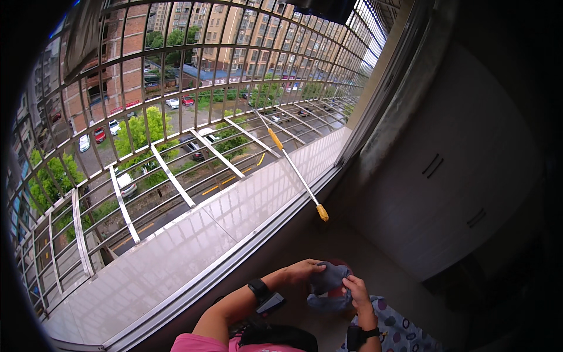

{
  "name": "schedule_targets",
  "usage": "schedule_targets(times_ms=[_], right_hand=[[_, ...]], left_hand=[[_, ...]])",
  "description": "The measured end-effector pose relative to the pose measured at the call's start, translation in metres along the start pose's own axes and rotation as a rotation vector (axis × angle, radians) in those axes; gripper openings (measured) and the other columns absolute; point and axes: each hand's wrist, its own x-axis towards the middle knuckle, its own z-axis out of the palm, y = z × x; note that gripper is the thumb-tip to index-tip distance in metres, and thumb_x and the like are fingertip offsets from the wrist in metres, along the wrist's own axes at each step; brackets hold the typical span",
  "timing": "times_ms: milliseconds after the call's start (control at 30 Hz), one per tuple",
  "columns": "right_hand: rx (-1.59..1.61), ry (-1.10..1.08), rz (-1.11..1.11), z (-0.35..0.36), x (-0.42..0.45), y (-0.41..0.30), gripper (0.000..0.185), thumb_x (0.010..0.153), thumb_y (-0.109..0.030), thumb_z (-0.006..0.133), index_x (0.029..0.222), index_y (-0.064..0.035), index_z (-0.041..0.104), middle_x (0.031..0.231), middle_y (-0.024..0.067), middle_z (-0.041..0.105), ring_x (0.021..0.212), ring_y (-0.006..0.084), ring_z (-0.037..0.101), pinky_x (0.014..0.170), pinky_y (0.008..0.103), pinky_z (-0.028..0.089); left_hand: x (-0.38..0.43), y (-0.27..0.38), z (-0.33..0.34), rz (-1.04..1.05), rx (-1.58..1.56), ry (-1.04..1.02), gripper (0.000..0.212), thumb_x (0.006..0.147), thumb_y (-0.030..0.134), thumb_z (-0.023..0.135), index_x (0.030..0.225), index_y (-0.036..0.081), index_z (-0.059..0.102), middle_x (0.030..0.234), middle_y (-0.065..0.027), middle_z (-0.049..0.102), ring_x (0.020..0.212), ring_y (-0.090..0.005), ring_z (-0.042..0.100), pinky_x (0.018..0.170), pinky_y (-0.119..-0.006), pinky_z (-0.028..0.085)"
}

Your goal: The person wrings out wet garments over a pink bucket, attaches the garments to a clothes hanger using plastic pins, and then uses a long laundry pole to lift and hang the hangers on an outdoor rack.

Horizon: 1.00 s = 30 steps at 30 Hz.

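Observation:
A grey-blue cloth [326, 279] is stretched between my two hands, low in the picture. My left hand [308, 269] grips its upper left edge with thumb and fingers. The right edge of the cloth is pinched by my right hand [356, 288]. The lower part hangs in a loop, and its exact kind cannot be told. Behind and beneath the cloth is a reddish round object [343, 265], mostly hidden. Both wrists wear black bands with devices.
A pole with yellow grips [301, 176] leans across the tiled window sill [176, 264] onto the metal bar grille [173, 176]. The window track [211, 264] runs diagonally. Cabinet doors [457, 132] stand at right. Patterned fabric [396, 325] lies at lower right.

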Motion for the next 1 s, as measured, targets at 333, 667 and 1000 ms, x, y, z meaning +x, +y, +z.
schedule_targets(times_ms=[333,667,1000], right_hand=[[-0.155,0.086,-0.039,-0.008,0.0,0.006,0.008,0.076,-0.012,0.06,0.073,-0.0054,0.055,0.061,-0.0019,0.05,0.052,0.0038,0.044,0.049,0.0157,0.035],[-0.124,0.276,-0.072,-0.036,0.0,0.006,0.022,0.065,0.007,0.056,0.086,0.0012,0.055,0.084,0.0056,0.053,0.076,0.0121,0.051,0.068,0.0214,0.044],[-0.09,0.077,-0.203,0.016,-0.011,-0.045,0.02,0.073,0.0,0.057,0.092,0.0032,0.055,0.085,0.0057,0.056,0.075,0.0102,0.053,0.068,0.0193,0.043]], left_hand=[[0.01,-0.004,0.002,0.01,-0.181,0.016,0.046,0.079,0.012,0.055,0.121,0.002,0.038,0.102,-0.0103,0.052,0.091,-0.0191,0.052,0.074,-0.032,0.045],[0.02,-0.012,-0.01,0.03,0.248,0.288,0.052,0.075,0.004,0.056,0.123,0.01,0.039,0.093,-0.0073,0.058,0.075,-0.0126,0.056,0.066,-0.025,0.046],[0.015,-0.024,0.008,0.11,0.943,-0.09,0.062,0.068,0.027,0.067,0.12,0.005,0.041,0.114,-0.0154,0.045,0.106,-0.0259,0.044,0.091,-0.032,0.035]])
